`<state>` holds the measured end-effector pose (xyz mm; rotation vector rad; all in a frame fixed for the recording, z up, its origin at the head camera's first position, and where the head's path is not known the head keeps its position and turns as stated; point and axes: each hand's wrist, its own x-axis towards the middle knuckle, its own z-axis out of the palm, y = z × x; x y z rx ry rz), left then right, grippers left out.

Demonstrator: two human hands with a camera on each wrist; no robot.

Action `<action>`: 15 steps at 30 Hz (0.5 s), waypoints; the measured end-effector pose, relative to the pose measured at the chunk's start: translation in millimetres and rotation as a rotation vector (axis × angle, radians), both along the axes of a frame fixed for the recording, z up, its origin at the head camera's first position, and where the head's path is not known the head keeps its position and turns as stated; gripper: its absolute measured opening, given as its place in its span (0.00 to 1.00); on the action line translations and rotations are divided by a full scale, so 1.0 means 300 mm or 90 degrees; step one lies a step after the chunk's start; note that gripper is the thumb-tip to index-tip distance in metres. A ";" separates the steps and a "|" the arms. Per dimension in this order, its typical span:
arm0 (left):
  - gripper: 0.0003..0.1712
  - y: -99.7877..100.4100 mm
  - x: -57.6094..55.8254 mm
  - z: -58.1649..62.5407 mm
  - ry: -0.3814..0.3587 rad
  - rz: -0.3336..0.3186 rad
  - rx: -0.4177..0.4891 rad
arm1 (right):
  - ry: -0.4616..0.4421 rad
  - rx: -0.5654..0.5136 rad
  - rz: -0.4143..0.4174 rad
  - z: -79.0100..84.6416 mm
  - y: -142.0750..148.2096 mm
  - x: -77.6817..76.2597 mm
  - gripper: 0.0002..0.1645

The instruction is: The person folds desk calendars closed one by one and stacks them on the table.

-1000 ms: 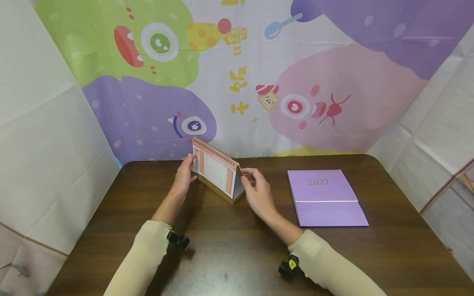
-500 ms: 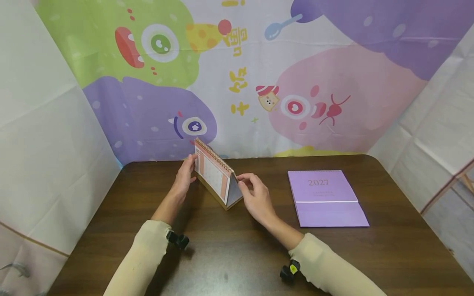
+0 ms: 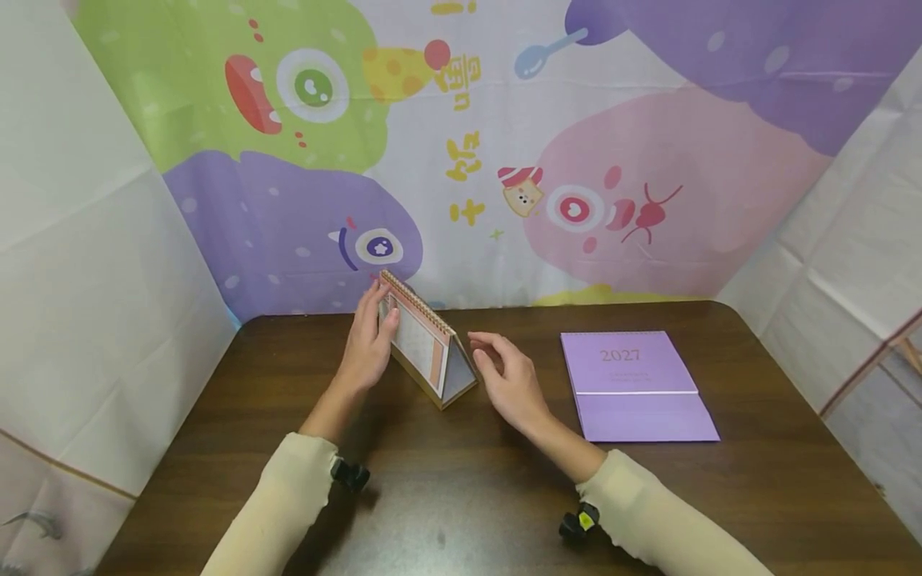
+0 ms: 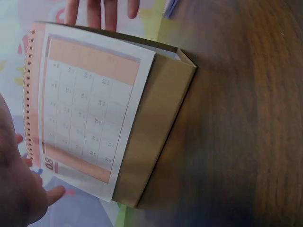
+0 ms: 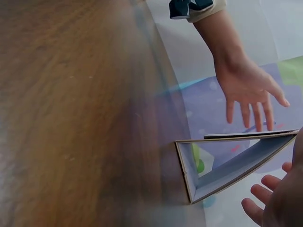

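Observation:
A spiral-bound desk calendar [image 3: 421, 344] stands tent-like on its brown card base at the back of the table, its page marked 08 and its right end turned towards me. My left hand [image 3: 367, 348] is at the front of its left part, fingers extended; whether they touch the page I cannot tell. In the right wrist view that left hand [image 5: 244, 80] shows spread fingers holding nothing. My right hand [image 3: 511, 384] hovers just beyond the calendar's right end, fingers loosely bent, with a small gap between them and the card. The left wrist view shows the page [image 4: 90, 94] in full.
A purple calendar marked 2027 [image 3: 634, 376] lies on the table to the right of my right hand. Behind the brown wooden table [image 3: 446, 496] hangs a cartoon-printed cloth [image 3: 461, 264]. White sheets [image 3: 94, 240] close off both sides.
The calendar's right end first swung towards me and then stayed put. My right hand has since drawn off it to the right. My left hand has shifted right, across the page's left part.

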<state>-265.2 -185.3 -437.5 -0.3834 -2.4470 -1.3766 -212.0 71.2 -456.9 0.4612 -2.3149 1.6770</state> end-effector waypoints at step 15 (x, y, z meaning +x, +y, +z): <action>0.35 0.032 0.023 0.016 0.090 -0.047 -0.120 | -0.007 0.063 0.019 -0.025 0.030 0.039 0.20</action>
